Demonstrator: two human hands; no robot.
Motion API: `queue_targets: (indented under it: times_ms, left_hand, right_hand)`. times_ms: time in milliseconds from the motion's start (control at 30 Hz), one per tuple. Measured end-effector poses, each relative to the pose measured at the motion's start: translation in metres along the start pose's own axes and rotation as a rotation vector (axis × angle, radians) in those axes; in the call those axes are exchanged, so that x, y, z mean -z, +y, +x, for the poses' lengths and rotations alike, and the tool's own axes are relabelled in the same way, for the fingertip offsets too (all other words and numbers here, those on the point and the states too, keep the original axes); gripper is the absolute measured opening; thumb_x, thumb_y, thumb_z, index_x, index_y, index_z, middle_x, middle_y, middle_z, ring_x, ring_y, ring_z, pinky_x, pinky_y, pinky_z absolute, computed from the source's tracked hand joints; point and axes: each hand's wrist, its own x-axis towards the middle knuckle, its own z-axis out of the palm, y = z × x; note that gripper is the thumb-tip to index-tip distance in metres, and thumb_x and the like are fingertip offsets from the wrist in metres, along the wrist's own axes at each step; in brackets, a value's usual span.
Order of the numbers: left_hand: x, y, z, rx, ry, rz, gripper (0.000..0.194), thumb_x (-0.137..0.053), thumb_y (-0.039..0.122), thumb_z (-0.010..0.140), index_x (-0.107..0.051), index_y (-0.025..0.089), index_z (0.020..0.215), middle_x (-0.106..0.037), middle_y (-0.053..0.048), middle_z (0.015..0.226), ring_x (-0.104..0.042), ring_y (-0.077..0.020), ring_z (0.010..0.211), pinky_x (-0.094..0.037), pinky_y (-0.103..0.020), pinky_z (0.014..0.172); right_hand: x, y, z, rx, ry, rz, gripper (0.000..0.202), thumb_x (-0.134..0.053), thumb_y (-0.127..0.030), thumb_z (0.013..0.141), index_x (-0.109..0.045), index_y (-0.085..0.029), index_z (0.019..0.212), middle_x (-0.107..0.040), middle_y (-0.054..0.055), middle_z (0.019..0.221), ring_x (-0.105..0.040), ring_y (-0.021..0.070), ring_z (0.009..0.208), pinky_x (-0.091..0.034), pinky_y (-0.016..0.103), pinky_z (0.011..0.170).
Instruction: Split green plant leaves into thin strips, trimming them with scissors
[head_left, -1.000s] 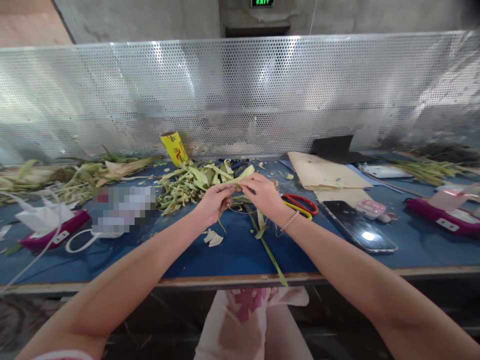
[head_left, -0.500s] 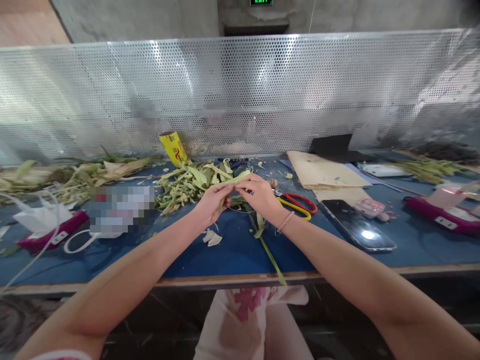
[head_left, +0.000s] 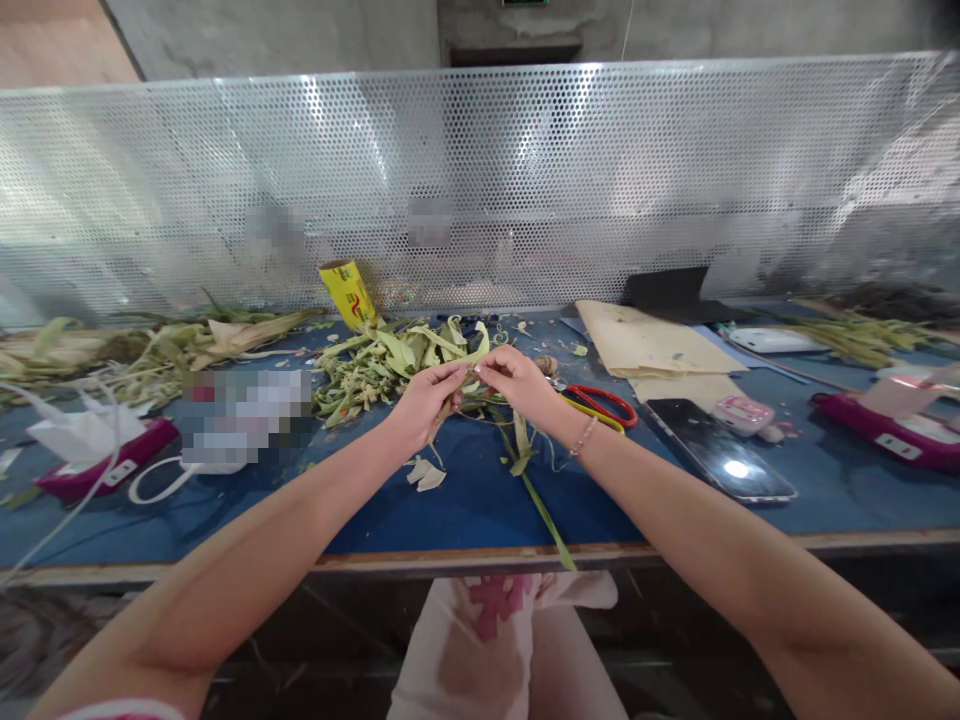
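Note:
My left hand [head_left: 426,405] is closed on a pale green leaf strip [head_left: 481,343] that sticks up above its fingertips. Beside it, my right hand [head_left: 519,382] pinches at the same strip with thumb and forefinger, the fingertips of both hands almost meeting. Exactly how the strip runs between the fingers is hidden. Just behind my left hand lies a heap of small twisted green leaf pieces [head_left: 349,380]. Scissors with red and yellow handles [head_left: 609,402] rest right of my right wrist. A long green blade [head_left: 547,515] reaches the table's front edge.
A yellow tube [head_left: 349,296] leans by the perforated metal screen [head_left: 510,180]. Leaf bundles [head_left: 232,340] lie at left. To the right are brown paper [head_left: 652,340], a phone [head_left: 716,450], a pink case [head_left: 742,413] and a magenta box [head_left: 885,430]. Another magenta box [head_left: 112,465] sits left.
My right hand has drawn slightly to the right, and its fingertips have parted a little from my left hand's. My left hand has hardly moved.

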Motion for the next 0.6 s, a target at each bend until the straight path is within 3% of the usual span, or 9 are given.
queue_targets:
  times_ms: [133, 300, 600]
  left_hand:
    - [-0.0008, 0.0015, -0.0029, -0.117, 0.029, 0.087, 0.021, -0.064, 0.017, 0.064, -0.051, 0.017, 0.081, -0.049, 0.006, 0.053, -0.043, -0.0047, 0.043, -0.033, -0.018, 0.044]
    - [-0.0017, 0.0028, -0.006, -0.282, -0.042, 0.401, 0.018, -0.06, 0.023, 0.068, -0.047, 0.019, 0.079, -0.057, 0.003, 0.066, -0.047, -0.005, 0.045, -0.038, -0.02, 0.048]
    - [-0.0011, 0.0037, -0.0055, -0.313, 0.036, 0.587, 0.009, -0.055, 0.023, 0.071, -0.048, 0.019, 0.075, -0.057, 0.002, 0.066, -0.046, -0.0064, 0.041, -0.037, -0.022, 0.045]
  right_hand:
    - [-0.0014, -0.0003, -0.0006, -0.076, 0.04, 0.114, 0.012, -0.053, -0.027, 0.073, -0.053, -0.016, 0.067, -0.049, 0.0, 0.071, -0.049, 0.0083, 0.059, -0.047, 0.024, 0.057]
    - [-0.0026, 0.0009, -0.001, -0.131, 0.037, 0.199, 0.019, -0.057, -0.035, 0.07, -0.056, -0.016, 0.068, -0.054, 0.0, 0.068, -0.049, 0.0085, 0.058, -0.045, 0.024, 0.057]
    - [-0.0028, 0.001, -0.0022, -0.136, -0.024, 0.203, 0.022, -0.058, -0.036, 0.068, -0.057, -0.015, 0.064, -0.047, -0.004, 0.054, -0.04, 0.0054, 0.047, -0.033, 0.021, 0.047]
